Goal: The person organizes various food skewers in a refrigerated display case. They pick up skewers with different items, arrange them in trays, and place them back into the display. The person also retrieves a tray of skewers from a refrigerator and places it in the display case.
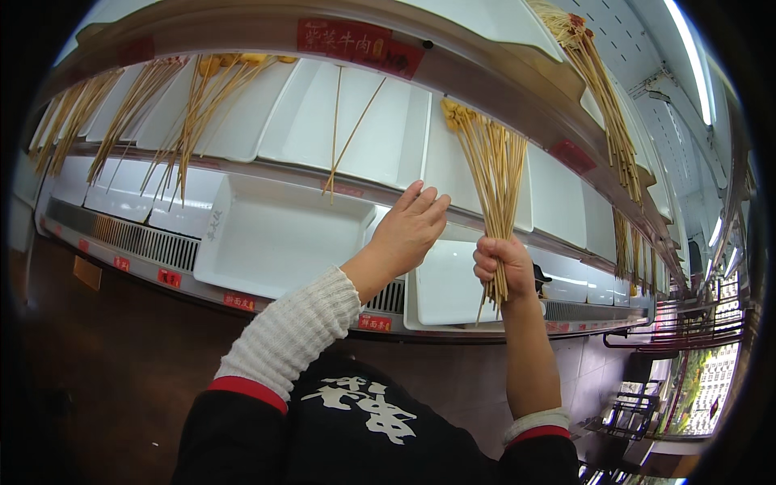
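My right hand (507, 267) is closed around the lower ends of a thick bundle of bamboo skewers (498, 176). Yellowish food (458, 114) shows at their upper tips, partly hidden under the shelf edge. To the left, my left hand (413, 227) holds nothing, its fingers slightly apart near the front edge of a white tray (415, 139). Two skewers (335, 133) stick out of that tray; their tips are hidden by the shelf above. Below my left hand's side sits a bare white tray (285, 233), and another white tray (448, 279) lies under the bundle.
More skewers with food (206, 115) hang over the trays on the left. An upper shelf edge (242, 45) with red labels crosses above my hands. Skewers with pale strands (597, 91) rest on the upper right. A vent grille (139, 236) runs along the case front.
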`<state>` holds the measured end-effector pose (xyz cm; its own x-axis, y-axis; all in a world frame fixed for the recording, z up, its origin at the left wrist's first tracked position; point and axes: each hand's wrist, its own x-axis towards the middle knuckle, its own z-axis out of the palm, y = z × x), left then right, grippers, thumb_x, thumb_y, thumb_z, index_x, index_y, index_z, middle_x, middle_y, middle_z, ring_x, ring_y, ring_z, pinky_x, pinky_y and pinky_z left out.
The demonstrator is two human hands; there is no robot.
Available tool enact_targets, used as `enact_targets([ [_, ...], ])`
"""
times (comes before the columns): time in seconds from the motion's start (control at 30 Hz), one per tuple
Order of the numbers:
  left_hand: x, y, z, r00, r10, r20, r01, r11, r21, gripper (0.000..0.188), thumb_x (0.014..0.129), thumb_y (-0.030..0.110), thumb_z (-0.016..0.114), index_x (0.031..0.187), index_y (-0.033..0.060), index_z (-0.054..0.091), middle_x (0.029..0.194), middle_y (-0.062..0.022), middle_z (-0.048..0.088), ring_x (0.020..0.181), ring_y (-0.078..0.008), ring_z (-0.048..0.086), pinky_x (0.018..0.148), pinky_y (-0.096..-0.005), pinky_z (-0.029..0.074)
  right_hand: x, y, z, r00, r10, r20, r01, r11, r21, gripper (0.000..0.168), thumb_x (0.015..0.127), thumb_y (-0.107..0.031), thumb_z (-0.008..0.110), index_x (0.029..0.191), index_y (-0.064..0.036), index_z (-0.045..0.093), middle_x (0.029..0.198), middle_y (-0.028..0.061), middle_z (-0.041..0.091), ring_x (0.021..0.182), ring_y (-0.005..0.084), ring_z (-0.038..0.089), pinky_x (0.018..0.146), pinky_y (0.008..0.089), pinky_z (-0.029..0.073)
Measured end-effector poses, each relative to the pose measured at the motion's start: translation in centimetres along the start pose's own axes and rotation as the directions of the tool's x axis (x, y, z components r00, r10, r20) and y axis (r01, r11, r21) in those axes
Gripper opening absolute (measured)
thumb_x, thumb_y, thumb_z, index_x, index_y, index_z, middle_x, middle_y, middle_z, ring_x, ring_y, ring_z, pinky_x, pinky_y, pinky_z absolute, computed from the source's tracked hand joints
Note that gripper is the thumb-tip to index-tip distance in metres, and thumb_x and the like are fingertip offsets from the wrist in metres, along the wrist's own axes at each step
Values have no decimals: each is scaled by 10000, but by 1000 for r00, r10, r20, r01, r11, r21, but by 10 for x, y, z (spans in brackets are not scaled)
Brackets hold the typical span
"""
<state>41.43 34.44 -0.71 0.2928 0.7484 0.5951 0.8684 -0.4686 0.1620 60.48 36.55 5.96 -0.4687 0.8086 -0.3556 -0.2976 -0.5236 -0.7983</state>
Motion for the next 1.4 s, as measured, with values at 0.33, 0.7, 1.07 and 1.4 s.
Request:
enact_targets([
  [0.33, -4, 1, 9, 999, -32, -25, 28, 985, -172, 148, 694, 49, 567, 842, 46, 576, 1083, -52, 512, 1090, -211, 435, 1050, -399, 250, 109, -22, 3, 957, 45, -287, -116, 965, -234, 114, 799, -72, 594, 770, -18, 498, 621, 54, 519, 498, 113, 518, 422, 234, 464],
  [0.7, 35, 8, -10, 994, -99, -55, 76, 944, -322, 675, 622, 129, 742, 1236, 108, 461, 1248, -102, 454, 1168, -311, 412, 989, -430, 330, 99, -36, -15, 985, -37, -170, -40, 904, -426, 367, 890, -301, 540, 1058, 23, 500, 895, 91, 570, 813, 164, 567, 696, 302, 475],
  [1.07, 55, 36, 12, 987, -53, 152, 82, 979, -186, 569, 613, 313, 771, 1094, 109, 545, 1245, -118, 452, 1229, -332, 359, 1025, -440, 293, 133, -66, -54, 985, -25, -171, -60, 879, -473, 422, 891, -322, 519, 1104, 41, 483, 993, 176, 593, 882, 229, 586, 795, 328, 489],
  [1.4, 45, 37, 7, 990, -135, 29, 138, 948, -287, 464, 580, 236, 769, 975, 83, 580, 1253, -152, 450, 1176, -337, 411, 977, -439, 336, 136, -91, -43, 981, -156, -119, -12, 555, -832, 316, 770, -268, 582, 920, 10, 584, 845, 106, 623, 721, 149, 591, 663, 258, 482],
])
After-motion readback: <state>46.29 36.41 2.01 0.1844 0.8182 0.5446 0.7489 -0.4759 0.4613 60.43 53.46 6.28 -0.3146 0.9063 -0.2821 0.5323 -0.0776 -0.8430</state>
